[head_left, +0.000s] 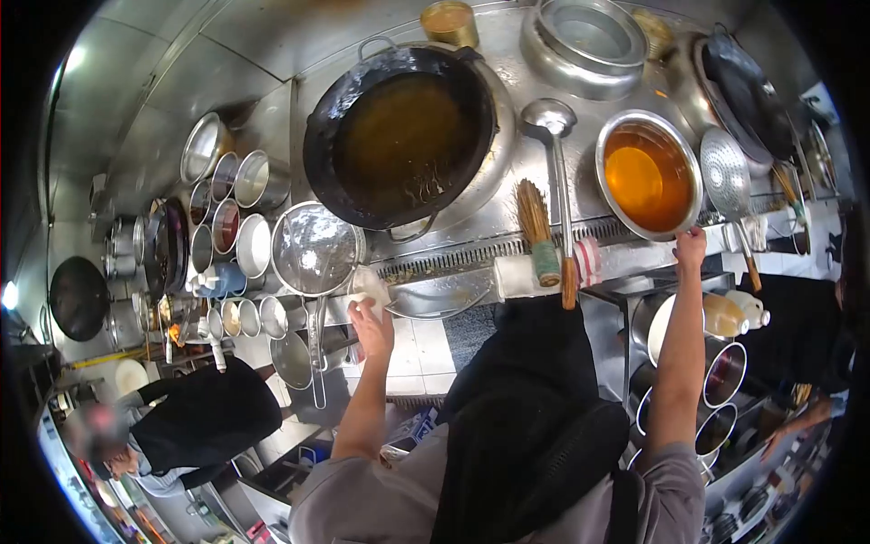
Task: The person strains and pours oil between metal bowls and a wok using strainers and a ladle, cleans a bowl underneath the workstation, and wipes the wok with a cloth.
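My left hand (370,325) is at the counter's front edge, on or beside a white cloth (369,284), just right of a mesh strainer (316,247); its fingers are partly bent. My right hand (691,247) pinches the near rim of a steel bowl (650,174) of orange-brown liquid. A black wok (399,136) with dark oil sits at the back, between and beyond my hands. A steel ladle (560,181) with a wooden handle and a bamboo brush (536,231) lie between wok and bowl.
A perforated skimmer (726,172) lies right of the bowl. Behind are a large steel pot (589,45) and a tin (449,24). Several seasoning containers (256,245) stand at left. One person (199,412) is at lower left; another person's arm (802,422) shows at right.
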`<state>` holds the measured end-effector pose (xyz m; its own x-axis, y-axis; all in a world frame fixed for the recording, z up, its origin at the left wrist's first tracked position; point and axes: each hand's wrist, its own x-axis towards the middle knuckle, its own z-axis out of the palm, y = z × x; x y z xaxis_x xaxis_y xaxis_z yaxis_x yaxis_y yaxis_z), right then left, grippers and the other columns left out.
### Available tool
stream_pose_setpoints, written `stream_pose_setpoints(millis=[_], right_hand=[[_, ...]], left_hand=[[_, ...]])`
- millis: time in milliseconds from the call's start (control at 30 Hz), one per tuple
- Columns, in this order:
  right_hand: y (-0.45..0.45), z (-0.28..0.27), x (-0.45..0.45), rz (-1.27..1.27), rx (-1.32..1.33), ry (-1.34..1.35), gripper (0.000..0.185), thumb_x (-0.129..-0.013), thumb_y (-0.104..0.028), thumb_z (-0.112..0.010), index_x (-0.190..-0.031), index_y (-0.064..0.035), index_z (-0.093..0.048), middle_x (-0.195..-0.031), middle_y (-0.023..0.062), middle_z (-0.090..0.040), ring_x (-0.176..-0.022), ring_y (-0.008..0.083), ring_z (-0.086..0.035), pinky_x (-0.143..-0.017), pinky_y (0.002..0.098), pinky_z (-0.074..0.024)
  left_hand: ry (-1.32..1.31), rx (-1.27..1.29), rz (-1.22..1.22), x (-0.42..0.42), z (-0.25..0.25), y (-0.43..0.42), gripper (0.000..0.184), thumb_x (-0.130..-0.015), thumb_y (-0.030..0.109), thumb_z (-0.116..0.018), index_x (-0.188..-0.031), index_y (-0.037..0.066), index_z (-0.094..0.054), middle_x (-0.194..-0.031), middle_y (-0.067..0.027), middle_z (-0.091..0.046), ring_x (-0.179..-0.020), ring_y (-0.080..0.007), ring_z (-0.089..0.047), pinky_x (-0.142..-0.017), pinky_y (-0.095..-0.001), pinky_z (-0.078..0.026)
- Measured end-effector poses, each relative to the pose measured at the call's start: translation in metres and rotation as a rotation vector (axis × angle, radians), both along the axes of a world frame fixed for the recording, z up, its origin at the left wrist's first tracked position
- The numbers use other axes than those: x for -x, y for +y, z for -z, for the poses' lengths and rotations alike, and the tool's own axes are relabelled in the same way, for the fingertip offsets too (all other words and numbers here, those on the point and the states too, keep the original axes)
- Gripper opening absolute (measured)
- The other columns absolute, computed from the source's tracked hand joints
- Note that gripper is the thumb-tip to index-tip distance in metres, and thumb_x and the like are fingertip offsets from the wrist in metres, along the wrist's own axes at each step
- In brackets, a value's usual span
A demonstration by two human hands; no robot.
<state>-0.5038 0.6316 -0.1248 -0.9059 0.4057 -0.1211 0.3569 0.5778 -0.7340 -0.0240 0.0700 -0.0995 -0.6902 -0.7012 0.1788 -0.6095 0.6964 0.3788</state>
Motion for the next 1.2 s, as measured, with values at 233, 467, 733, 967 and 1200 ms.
stream_pose_setpoints(millis=[233, 467, 733, 967, 1200], right_hand=[[-0.009, -0.004, -0.003, 0.056, 0.131, 0.016, 0.037, -0.076, -0.008, -0.067, -0.109, 0.0009, -0.053, -0.085, 0.0098, -0.059, -0.065, 0.0191, -0.059, -0.051, 0.0337, -0.0483], [-0.014, -0.014, -0.001, 0.061, 0.194, 0.038, 0.03, -0.075, -0.006, -0.068, -0.098, -0.0011, -0.05, -0.079, 0.0076, -0.056, -0.059, 0.0157, -0.055, -0.047, 0.0307, -0.044], [-0.028, -0.028, -0.014, 0.089, 0.213, 0.0, 0.039, -0.079, -0.005, -0.069, -0.114, 0.001, -0.05, -0.084, 0.0043, -0.055, -0.061, 0.0135, -0.053, -0.048, 0.0281, -0.0429], [-0.011, -0.007, -0.003, 0.129, 0.176, -0.02, 0.033, -0.072, -0.009, -0.069, -0.102, -0.0012, -0.058, -0.084, 0.0096, -0.06, -0.064, 0.0204, -0.058, -0.051, 0.0359, -0.0507], [-0.019, -0.034, 0.003, 0.157, 0.452, -0.199, 0.04, -0.072, -0.005, -0.069, -0.106, -0.0062, -0.049, -0.089, 0.0101, -0.058, -0.078, 0.0224, -0.06, -0.06, 0.0382, -0.0502]], left_hand=[[0.323, -0.917, -0.254, -0.019, -0.012, -0.033, 0.042, -0.093, 0.006, -0.06, -0.131, 0.004, -0.043, -0.128, -0.0128, -0.051, -0.099, -0.0211, -0.058, -0.082, -0.0337, -0.051], [0.166, -0.805, 0.017, -0.002, 0.007, -0.066, 0.056, -0.09, 0.009, -0.065, -0.139, 0.006, -0.038, -0.128, -0.0115, -0.055, -0.11, -0.0209, -0.056, -0.093, -0.0352, -0.047], [0.316, -0.971, -0.277, -0.016, 0.006, -0.043, 0.055, -0.092, 0.01, -0.067, -0.138, 0.006, -0.037, -0.108, -0.0077, -0.06, -0.095, -0.014, -0.057, -0.072, -0.0249, -0.05], [0.077, 0.009, -0.097, 0.022, -0.06, -0.017, 0.047, -0.089, 0.012, -0.068, -0.129, -0.002, -0.047, -0.118, -0.0186, -0.055, -0.104, -0.031, -0.057, -0.086, -0.0413, -0.049], [0.415, -0.753, 0.474, 0.219, -0.121, 0.11, 0.021, -0.094, 0.009, -0.065, -0.113, 0.002, -0.061, -0.11, -0.0105, -0.063, -0.097, -0.0176, -0.063, -0.081, -0.0302, -0.053]])
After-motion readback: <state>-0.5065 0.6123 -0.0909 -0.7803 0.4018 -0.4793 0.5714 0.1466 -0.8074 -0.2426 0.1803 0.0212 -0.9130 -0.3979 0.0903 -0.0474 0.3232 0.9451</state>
